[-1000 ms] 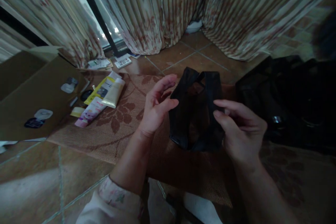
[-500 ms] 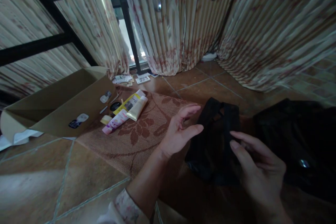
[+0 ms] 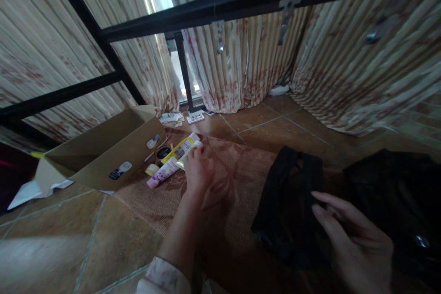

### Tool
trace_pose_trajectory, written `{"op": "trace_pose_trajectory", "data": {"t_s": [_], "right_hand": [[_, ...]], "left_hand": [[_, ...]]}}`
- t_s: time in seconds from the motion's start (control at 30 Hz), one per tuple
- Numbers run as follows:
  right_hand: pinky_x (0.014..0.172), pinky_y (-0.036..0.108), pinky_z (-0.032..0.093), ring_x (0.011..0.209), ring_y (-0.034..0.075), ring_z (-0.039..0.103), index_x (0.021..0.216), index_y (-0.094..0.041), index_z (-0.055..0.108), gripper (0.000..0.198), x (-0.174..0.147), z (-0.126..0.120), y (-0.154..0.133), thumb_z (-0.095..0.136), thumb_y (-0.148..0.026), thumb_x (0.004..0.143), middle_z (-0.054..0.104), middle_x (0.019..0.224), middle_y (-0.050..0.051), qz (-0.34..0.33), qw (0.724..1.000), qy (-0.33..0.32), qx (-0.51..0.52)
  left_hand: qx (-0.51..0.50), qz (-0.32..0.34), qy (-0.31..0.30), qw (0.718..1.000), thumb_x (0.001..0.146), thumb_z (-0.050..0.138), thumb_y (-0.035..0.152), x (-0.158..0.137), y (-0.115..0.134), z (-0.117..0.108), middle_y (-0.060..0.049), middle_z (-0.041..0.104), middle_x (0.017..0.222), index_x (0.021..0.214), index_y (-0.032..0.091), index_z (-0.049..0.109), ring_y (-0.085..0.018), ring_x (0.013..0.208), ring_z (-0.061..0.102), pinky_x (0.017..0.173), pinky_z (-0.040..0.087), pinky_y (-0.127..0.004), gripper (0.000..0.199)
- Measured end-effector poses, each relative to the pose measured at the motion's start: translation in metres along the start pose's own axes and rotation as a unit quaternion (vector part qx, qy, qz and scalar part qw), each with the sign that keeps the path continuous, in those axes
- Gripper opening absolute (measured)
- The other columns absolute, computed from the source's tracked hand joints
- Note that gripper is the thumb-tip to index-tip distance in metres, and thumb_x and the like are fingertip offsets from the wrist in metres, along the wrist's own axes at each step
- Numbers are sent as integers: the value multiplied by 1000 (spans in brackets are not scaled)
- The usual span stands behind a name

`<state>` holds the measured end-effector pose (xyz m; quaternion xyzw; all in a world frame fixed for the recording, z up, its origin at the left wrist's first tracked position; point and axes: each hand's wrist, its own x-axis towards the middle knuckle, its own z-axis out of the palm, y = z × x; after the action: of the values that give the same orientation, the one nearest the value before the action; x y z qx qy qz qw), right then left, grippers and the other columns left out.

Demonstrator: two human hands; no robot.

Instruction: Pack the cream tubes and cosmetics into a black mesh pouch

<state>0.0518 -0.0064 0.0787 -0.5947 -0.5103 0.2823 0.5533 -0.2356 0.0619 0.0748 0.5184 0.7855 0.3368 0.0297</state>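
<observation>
My left hand [image 3: 199,170] is over a gold squeeze tube [image 3: 180,164], its fingers curled around the tube and hiding most of it. Beside that tube lie a pink-and-white tube [image 3: 163,172] and a yellow pack [image 3: 181,149]. A round black container [image 3: 163,152] and a small cream-coloured jar [image 3: 151,169] sit just left of them. My right hand [image 3: 358,234] pinches the edge of an open black pouch [image 3: 289,206] with thumb and forefinger. The pouch's dark interior is hard to make out.
The small things lie on a reddish-brown patterned mat [image 3: 227,183]. An open cardboard box [image 3: 134,156] stands at the left, and a larger black bag [image 3: 396,183] at the right. Behind are a dark metal rail [image 3: 241,7], curtains [image 3: 241,69] and papers [image 3: 172,118] on the tiled floor.
My left hand has moved left from the black pouch to the gold tube and closed around it. My right hand stays at the pouch. The view has tilted up slightly.
</observation>
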Motion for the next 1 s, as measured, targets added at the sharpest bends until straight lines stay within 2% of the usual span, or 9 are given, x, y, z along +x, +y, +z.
{"op": "trace_pose_trajectory", "data": {"t_s": [0.2, 0.37, 0.53, 0.63, 0.67, 0.73, 0.83, 0.9, 1.0], "right_hand": [[47, 18, 43, 53, 10, 49, 95, -24, 76, 29, 3, 0, 3, 74, -40, 70, 53, 62, -3, 9, 1000, -12, 15], [46, 18, 42, 51, 9, 48, 96, -24, 75, 28, 2, 2, 3, 74, -37, 72, 52, 61, -4, 3, 999, -24, 34], [48, 21, 45, 56, 12, 55, 101, -25, 74, 31, 2, 1, 7, 74, -36, 73, 62, 71, 0, 10, 999, -33, 41], [47, 20, 45, 56, 12, 56, 100, -26, 74, 30, 2, 1, 6, 75, -36, 72, 65, 73, 0, 13, 998, -37, 49], [47, 20, 45, 56, 12, 56, 100, -26, 74, 29, 3, 1, 5, 75, -35, 73, 65, 72, 0, 12, 998, -38, 54], [48, 20, 45, 55, 12, 55, 100, -26, 74, 28, 3, 2, 4, 75, -35, 73, 64, 71, -1, 7, 997, -39, 62], [48, 20, 45, 54, 11, 54, 98, -26, 75, 26, 3, 2, 5, 74, -34, 73, 63, 69, -2, 5, 997, -36, 61], [48, 20, 45, 55, 11, 54, 98, -26, 75, 26, 3, 1, 5, 74, -34, 73, 63, 69, -2, 7, 998, -34, 60], [48, 20, 45, 56, 12, 55, 98, -26, 75, 26, 2, 1, 6, 74, -34, 74, 64, 71, -1, 6, 997, -35, 63]], "left_hand": [[232, -36, -18, 972, 84, 48, 28, 10, -39, -11, -22, 59, 121, 124, 7, 51, -38, 114, 53, 95, 41, -51, 45], [267, -50, -56, 961, 83, 50, 32, 9, -35, -12, -22, 62, 113, 115, 9, 55, -39, 110, 57, 87, 45, -47, 40], [137, -116, -105, 978, 79, 55, 35, 9, -22, -15, -22, 66, 105, 124, 8, 51, -37, 100, 63, 81, 47, -45, 53], [-110, -141, -133, 975, 76, 61, 37, 3, -9, -13, -12, 69, 92, 123, 12, 54, -27, 83, 66, 72, 49, -36, 54], [-224, -150, -150, 951, 75, 63, 38, -1, -2, -12, -9, 69, 87, 120, 13, 57, -23, 76, 65, 67, 48, -32, 52], [-435, -171, -186, 864, 73, 67, 38, -9, 13, -11, -4, 68, 83, 113, 15, 61, -16, 66, 62, 61, 47, -26, 47], [-609, -209, -218, 734, 69, 74, 27, -22, 37, -10, -5, 70, 83, 102, 13, 66, -13, 68, 64, 63, 49, -22, 36], [-662, -212, -233, 680, 67, 75, 20, -28, 48, -9, -6, 70, 84, 98, 11, 67, -13, 69, 65, 65, 51, -22, 33], [-704, -200, -262, 629, 68, 75, 16, -33, 57, -6, -8, 72, 91, 103, 11, 66, -17, 77, 69, 74, 54, -26, 36]]}}
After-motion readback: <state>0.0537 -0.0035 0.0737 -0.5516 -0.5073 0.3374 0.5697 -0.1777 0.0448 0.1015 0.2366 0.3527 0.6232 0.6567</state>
